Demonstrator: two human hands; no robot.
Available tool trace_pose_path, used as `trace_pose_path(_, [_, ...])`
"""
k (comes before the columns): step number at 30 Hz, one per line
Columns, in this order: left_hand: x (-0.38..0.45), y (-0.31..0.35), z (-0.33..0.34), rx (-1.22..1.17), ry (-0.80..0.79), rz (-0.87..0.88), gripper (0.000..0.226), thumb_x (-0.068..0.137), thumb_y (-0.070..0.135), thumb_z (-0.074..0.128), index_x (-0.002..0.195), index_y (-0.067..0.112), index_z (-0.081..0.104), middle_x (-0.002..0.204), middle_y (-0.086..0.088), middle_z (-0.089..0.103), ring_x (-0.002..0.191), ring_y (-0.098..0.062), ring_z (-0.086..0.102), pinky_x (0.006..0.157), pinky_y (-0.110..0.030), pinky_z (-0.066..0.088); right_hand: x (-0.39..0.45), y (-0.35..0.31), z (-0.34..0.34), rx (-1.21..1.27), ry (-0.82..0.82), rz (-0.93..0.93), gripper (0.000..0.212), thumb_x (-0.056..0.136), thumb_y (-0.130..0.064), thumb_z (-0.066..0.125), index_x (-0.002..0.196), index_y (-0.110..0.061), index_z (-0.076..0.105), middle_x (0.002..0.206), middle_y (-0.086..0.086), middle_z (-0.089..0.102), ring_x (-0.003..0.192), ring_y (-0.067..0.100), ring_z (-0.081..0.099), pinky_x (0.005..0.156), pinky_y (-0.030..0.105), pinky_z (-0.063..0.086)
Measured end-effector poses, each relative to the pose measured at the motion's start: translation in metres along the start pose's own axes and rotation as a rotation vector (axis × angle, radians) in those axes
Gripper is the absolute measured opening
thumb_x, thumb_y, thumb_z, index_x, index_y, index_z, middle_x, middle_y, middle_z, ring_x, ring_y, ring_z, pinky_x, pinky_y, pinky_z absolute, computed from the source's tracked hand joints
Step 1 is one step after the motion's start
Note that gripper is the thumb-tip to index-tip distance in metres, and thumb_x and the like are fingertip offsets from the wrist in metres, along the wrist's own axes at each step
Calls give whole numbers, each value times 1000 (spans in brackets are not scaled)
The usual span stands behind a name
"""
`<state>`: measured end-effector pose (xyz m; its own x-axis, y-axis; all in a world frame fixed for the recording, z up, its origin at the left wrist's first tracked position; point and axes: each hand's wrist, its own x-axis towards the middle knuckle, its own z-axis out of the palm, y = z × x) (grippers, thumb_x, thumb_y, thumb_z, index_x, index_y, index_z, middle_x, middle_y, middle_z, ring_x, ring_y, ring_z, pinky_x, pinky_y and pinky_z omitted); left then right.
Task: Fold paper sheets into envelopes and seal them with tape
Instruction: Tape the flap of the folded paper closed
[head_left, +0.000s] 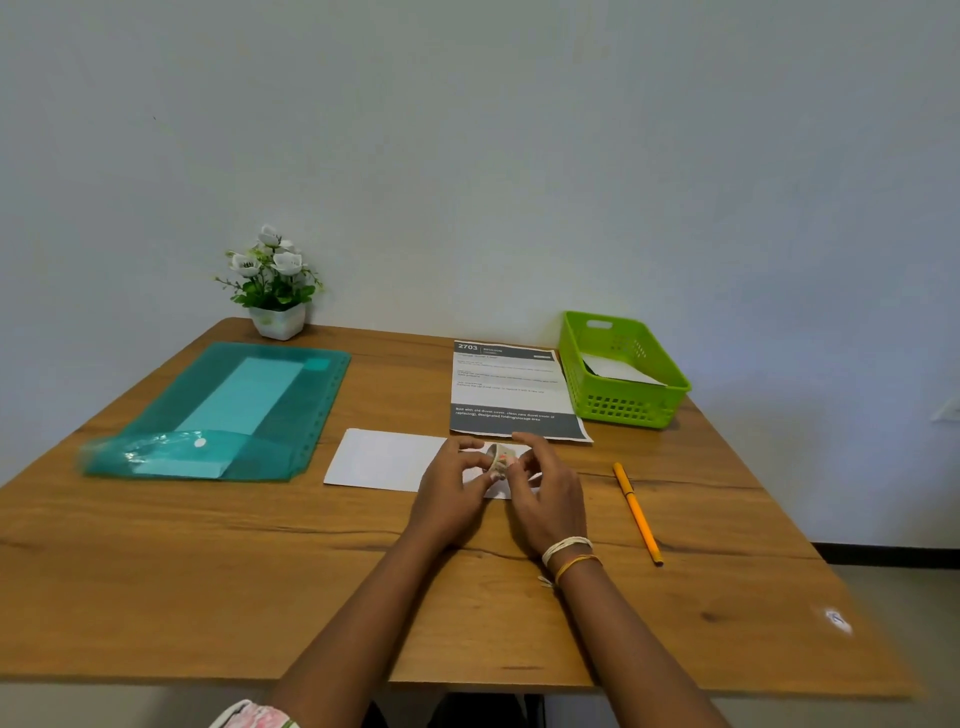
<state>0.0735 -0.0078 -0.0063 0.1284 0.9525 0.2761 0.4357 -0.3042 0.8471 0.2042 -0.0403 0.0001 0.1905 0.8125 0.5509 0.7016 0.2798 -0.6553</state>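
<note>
Both hands (498, 488) gripping tape roll (502, 460), above white paper (384, 460)

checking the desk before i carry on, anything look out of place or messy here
Mostly tidy. The teal plastic folder has its near flap crumpled and lifted rather than flat, and a small crumpled white scrap lies alone near the table's right edge. Nothing spilled or damaged.

Even soft daylight, faint shadows; wide-angle bowing at edges, slight blur.
</note>
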Motion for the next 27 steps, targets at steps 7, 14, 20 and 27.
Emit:
trace_pose_path(7, [-3,1,0,16,-18,68,10,89,18,63,97,24,66,108,5,64,100,-11,58,89,-35,51,2,7,-1,63,39,-14,9,85,-13,61,87,-21,63,84,-7,59,77,5,56,62,27,51])
trace_pose_path(14, [-4,3,1,32,10,52,3,87,23,67,89,21,65,97,2,64,90,-10,59,80,-31,50,5,7,-2,136,101,32,14,85,-7,61,83,-20,64,83,-6,61,80,4,57,65,18,48])
trace_pose_path(20, [-1,0,2,49,23,43,7,87,24,67,91,17,69,95,2,64,89,-10,59,78,-30,50,4,8,-2,202,134,77,13,85,-7,62,80,-19,64,81,-7,64,79,4,59,63,14,47])
trace_pose_path(27, [1,3,4,71,51,1,4,88,24,65,89,21,67,96,4,62,91,-10,58,75,-24,48,10,12,-4,400,244,353,7,82,-13,72,78,-19,72,74,-4,71,71,11,65,63,23,53])
